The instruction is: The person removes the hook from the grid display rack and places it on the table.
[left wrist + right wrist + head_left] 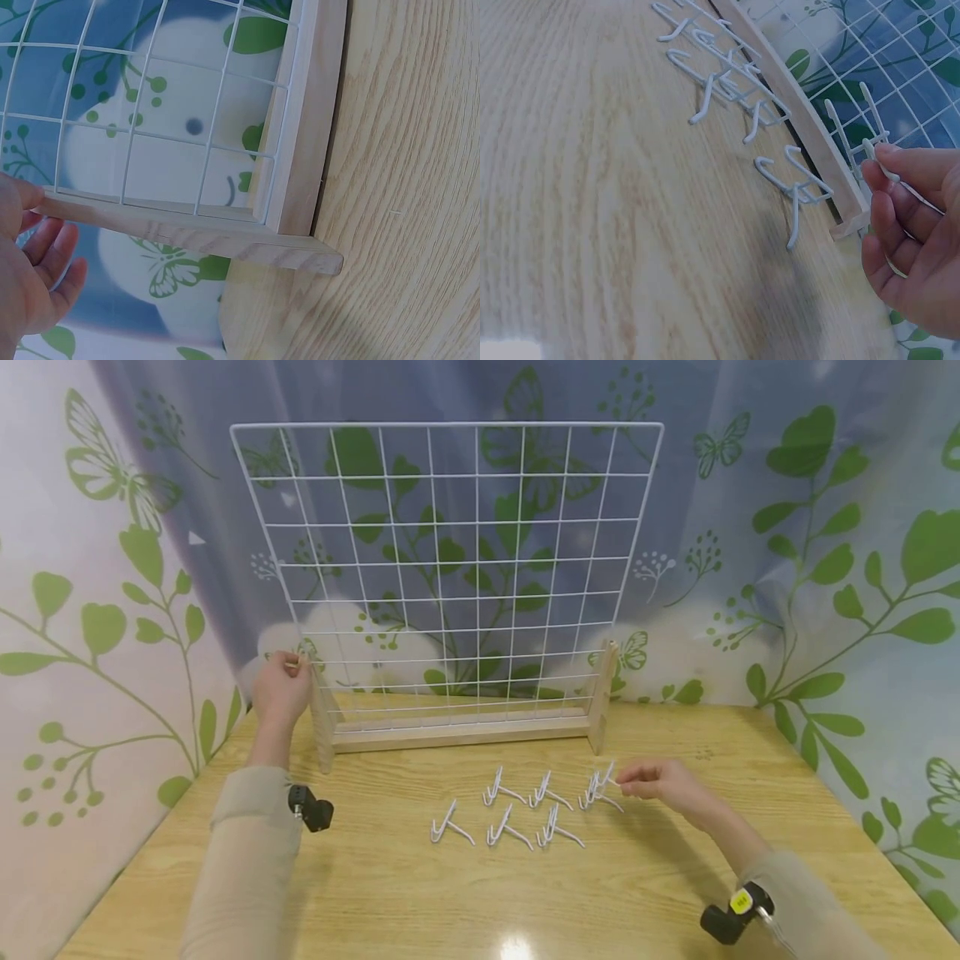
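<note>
My left hand holds the top of the left wooden side post of a stand, thumb and fingertips at the post's end. The stand's pale wooden base carries an upright white wire grid. My right hand pinches a white wire hook between thumb and index finger, raised over the table with its two prongs pointing away from the hand. Several similar double-pronged hooks lie in two rows on the table, in front of the grid.
The wooden table has light grain and reaches back to a curtain printed with green leaves and butterflies. The stand's right side post rises just behind the right-hand hooks. Small black cameras are strapped at both wrists.
</note>
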Demonstrator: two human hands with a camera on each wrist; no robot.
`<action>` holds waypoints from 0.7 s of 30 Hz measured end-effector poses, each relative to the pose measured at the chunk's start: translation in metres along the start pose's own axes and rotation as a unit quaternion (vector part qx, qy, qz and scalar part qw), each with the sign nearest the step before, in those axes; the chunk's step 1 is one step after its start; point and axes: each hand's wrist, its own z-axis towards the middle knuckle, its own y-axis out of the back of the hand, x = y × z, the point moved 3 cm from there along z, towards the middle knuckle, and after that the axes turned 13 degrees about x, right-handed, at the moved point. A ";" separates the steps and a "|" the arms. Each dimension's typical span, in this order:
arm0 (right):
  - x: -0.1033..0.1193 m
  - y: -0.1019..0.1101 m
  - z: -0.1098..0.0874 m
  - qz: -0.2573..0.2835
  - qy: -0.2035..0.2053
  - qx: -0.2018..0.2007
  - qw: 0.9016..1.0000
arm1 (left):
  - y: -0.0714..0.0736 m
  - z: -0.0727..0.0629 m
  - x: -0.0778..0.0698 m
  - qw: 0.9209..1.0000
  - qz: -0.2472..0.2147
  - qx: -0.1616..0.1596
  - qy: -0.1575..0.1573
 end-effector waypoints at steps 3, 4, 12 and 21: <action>-0.005 -0.001 -0.001 -0.003 -0.003 0.006 1.000 | 0.000 0.000 0.001 1.000 0.002 0.004 0.001; -0.006 -0.002 -0.001 -0.004 -0.002 0.009 1.000 | 0.000 0.001 0.001 1.000 0.002 0.005 0.002; -0.014 -0.010 -0.005 -0.018 -0.014 0.030 0.999 | 0.000 0.001 0.001 1.000 0.002 0.010 0.003; -0.023 -0.019 -0.002 -0.036 -0.007 0.040 0.999 | 0.000 0.001 0.001 1.000 0.002 0.007 0.001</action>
